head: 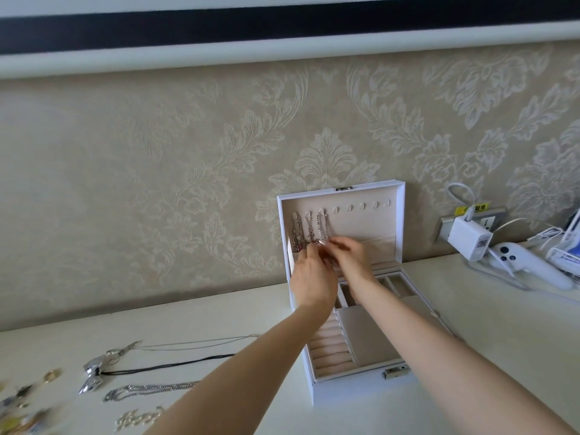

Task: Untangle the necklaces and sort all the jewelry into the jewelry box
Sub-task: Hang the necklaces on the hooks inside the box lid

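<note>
Head view: the jewelry box (361, 392) stands open toward the back edge of the worktop (219, 315), with its lid (399, 221) upright against the wall so that the row of hooks (361, 208) faces the person. Three chains hang from the leftmost hooks, and the other hooks are bare.

Both hands meet at the lower end of the third hanging necklace (324, 229). The left hand (310, 277) pinches it with curled fingers, probably to steady it so it hangs straight. The right hand (351, 259) has its fingertips at the same spot, but I cannot tell whether they grip or only touch.

Near the front left corner of the worktop, a black cord necklace (163, 366), a silver chain (150, 389) and a ring (51, 375) lie spread apart, seemingly waiting their turn.
</note>
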A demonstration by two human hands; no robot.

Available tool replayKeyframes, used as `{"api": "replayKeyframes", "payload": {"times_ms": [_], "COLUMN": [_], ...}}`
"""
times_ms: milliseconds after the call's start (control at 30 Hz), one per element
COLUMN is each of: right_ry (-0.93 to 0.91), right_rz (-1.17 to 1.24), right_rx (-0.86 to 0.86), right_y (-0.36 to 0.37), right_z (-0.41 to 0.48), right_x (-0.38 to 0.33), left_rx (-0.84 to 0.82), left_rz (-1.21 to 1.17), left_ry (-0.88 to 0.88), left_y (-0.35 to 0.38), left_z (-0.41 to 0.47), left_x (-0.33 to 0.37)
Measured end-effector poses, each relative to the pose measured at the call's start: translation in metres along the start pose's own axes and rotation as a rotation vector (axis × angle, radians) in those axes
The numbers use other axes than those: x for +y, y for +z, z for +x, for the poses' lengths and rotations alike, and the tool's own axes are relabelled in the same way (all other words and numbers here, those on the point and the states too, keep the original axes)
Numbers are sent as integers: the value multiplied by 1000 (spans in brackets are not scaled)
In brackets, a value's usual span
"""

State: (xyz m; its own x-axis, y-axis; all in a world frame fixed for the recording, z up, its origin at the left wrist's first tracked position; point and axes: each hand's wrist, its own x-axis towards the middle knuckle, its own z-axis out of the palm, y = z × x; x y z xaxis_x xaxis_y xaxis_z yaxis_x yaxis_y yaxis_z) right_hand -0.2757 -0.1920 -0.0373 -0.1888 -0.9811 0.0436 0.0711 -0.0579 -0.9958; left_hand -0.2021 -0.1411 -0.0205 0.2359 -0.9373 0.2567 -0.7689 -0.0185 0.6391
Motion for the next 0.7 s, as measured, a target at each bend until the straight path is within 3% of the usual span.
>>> {"api": "replayKeyframes", "payload": {"times_ms": [200,467,700], "right_ry": [1,-188,-271], "right_rz": [-106,-329,-383], "right_rx": [15,124,1], "right_y": [-11,-18,-13], "right_z": [0,0,4], "right_x": [-1,-12,-20], "left_rx": [-11,-105,-102], "left_rz": [73,236,191], "left_ry": [70,46,62], "left_y": [-3,-4,-9], "left_z": [2,7,11], "left_x": [1,-2,-5]}}
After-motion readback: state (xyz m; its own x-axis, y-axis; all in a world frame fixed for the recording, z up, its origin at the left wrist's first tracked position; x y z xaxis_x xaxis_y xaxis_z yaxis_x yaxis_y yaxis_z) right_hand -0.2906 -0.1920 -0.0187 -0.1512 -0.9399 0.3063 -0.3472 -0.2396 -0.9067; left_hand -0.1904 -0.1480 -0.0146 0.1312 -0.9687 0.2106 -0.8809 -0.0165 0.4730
